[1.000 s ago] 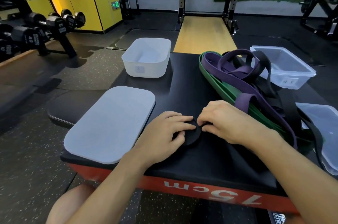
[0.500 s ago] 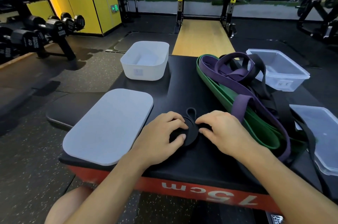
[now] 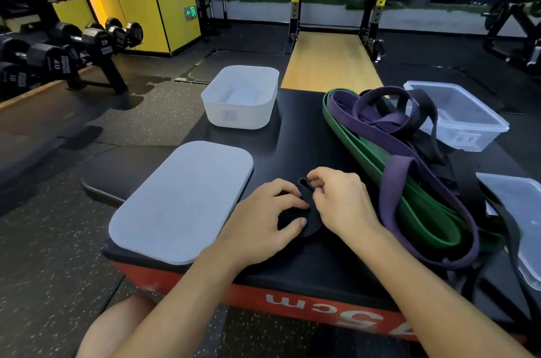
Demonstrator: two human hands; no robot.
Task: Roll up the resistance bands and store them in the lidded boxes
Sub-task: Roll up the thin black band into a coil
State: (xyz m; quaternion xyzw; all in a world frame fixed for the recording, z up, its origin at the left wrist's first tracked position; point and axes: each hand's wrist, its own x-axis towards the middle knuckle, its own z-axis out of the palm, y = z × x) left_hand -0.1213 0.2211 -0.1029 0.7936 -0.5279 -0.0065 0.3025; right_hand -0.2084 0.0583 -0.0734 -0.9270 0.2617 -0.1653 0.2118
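A rolled black resistance band (image 3: 304, 224) lies on the black padded box top (image 3: 292, 141) near its front edge. My left hand (image 3: 263, 220) grips the roll from the left, thumb on its near side. My right hand (image 3: 342, 205) pinches the roll's small loose loop at the far side. A heap of unrolled bands lies to the right: a green band (image 3: 421, 217), a purple band (image 3: 395, 170) and black straps (image 3: 424, 111). An open white box (image 3: 241, 97) stands at the back left, its grey lid (image 3: 181, 202) flat in front of it.
A clear plastic box (image 3: 456, 114) stands at the back right and a clear lid (image 3: 521, 217) lies at the right edge. A dumbbell rack (image 3: 58, 47) stands at the far left on the gym floor. The padded box's red front face (image 3: 292, 302) drops away just below my wrists.
The loop sticking out of the black roll has become shorter. My right hand has moved onto it and pinches it, while my left hand keeps its hold on the roll.
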